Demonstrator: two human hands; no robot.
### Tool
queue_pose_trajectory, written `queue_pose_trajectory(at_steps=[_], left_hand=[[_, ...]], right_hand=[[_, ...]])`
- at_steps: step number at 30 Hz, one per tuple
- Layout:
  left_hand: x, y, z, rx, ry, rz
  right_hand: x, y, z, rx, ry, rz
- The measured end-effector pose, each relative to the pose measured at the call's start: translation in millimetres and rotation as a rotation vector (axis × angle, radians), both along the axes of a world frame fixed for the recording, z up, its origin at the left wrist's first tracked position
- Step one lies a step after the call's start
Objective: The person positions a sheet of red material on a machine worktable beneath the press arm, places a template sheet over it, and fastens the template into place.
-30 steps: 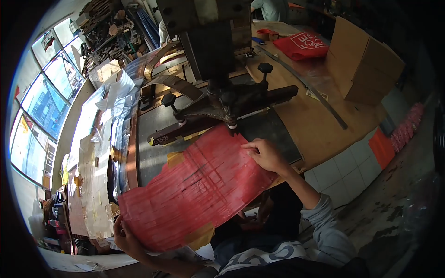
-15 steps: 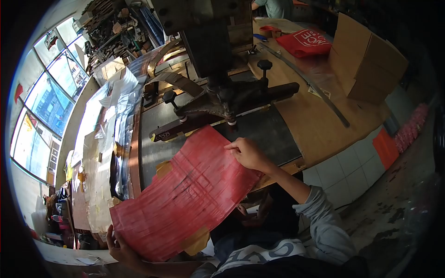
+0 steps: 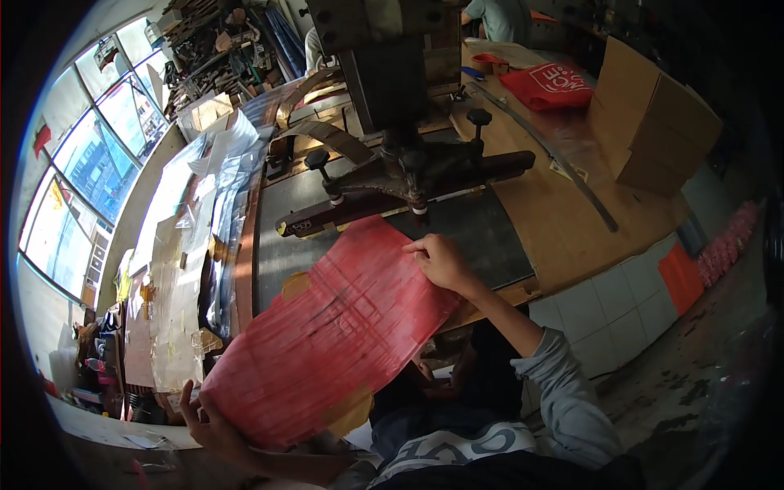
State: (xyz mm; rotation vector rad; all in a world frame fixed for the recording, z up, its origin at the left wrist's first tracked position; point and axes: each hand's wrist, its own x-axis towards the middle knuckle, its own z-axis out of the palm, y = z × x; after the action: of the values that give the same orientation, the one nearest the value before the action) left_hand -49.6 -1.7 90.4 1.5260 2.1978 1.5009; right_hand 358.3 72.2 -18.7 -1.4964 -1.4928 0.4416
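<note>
A large red sheet (image 3: 327,327), scored with dark criss-cross lines, is held at a tilt in front of my body. My right hand (image 3: 445,265) pinches its upper right edge between thumb and fingers. At the lower left corner, my left hand (image 3: 214,429) grips the sheet, with part of the fingers hidden behind it. Yellowish tape patches stick out from the sheet's edges. Its far end lies over the dark flat bed (image 3: 282,196), just short of the press head (image 3: 408,175) with its crossbar and black knobs.
Clear plastic sheets (image 3: 229,188) lie along the left side by the windows. On the right, brown board (image 3: 523,212) carries a long dark strip (image 3: 588,192), a red bag (image 3: 547,86) and a cardboard box (image 3: 641,114). Another person (image 3: 500,18) is at the back.
The view has shifted slightly, so the machine and bench appear a little further right. Both hands keep hold of the red sheet, whose lower left corner has risen a little.
</note>
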Motion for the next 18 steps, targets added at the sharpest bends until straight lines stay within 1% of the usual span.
queue_pose_trajectory(at_steps=[1, 2, 3, 4, 5, 6, 7, 8, 9, 10, 11, 13, 15, 17, 18], left_hand=[[-1.1, 8.6, -9.2, 0.026, -0.001, -0.052], [-2.6, 21.2, -22.3, 0.039, -0.081, -0.122], [-0.9, 34.3, -33.7, 0.031, -0.073, -0.158], [16.6, 44.7, -35.6, 0.014, -0.107, -0.171], [19.1, 63.2, -51.6, 0.048, -0.055, -0.228], [38.5, 73.6, -49.4, -0.007, 0.07, -0.18], [50.5, 89.0, -58.9, 0.035, 0.021, -0.267], [62.6, 101.0, -59.6, -0.019, 0.046, -0.288], [66.7, 119.7, -71.6, -0.017, 0.077, -0.321], [77.5, 130.4, -72.8, 0.012, 0.13, -0.382], [87.2, 135.3, -71.2, -0.05, 0.185, -0.422], [101.3, 153.5, -73.7, -0.009, 0.219, -0.519], [110.1, 176.5, -85.9, 0.014, 0.261, -0.595], [105.4, 204.8, -94.3, 0.032, 0.312, -0.646], [104.4, 208.8, -90.5, 0.018, 0.335, -0.65]], right_hand=[[4.1, 2.4, -1.0, 0.0, -0.018, -0.049], [11.3, 2.8, -1.1, -0.002, -0.036, -0.099], [20.0, 3.0, -1.3, -0.004, -0.056, -0.149], [30.0, 3.9, -2.7, -0.018, -0.083, -0.218], [40.9, 3.0, -3.4, -0.034, -0.11, -0.287], [52.4, -0.1, 2.0, -0.065, -0.155, -0.327], [63.2, -5.2, 8.1, -0.099, -0.201, -0.368], [72.3, -9.7, 11.3, -0.071, -0.18, -0.42], [81.7, -13.1, 13.9, -0.04, -0.161, -0.473], [94.8, -16.5, 10.9, -0.043, -0.192, -0.501], [109.4, -18.1, 4.9, -0.044, -0.223, -0.529], [126.0, -19.4, 2.1, -0.011, -0.261, -0.56], [132.6, -24.2, -1.1, 0.039, -0.271, -0.556], [129.5, -24.3, -2.6, -0.007, -0.275, -0.549], [126.4, -23.6, -2.4, -0.028, -0.276, -0.546]])
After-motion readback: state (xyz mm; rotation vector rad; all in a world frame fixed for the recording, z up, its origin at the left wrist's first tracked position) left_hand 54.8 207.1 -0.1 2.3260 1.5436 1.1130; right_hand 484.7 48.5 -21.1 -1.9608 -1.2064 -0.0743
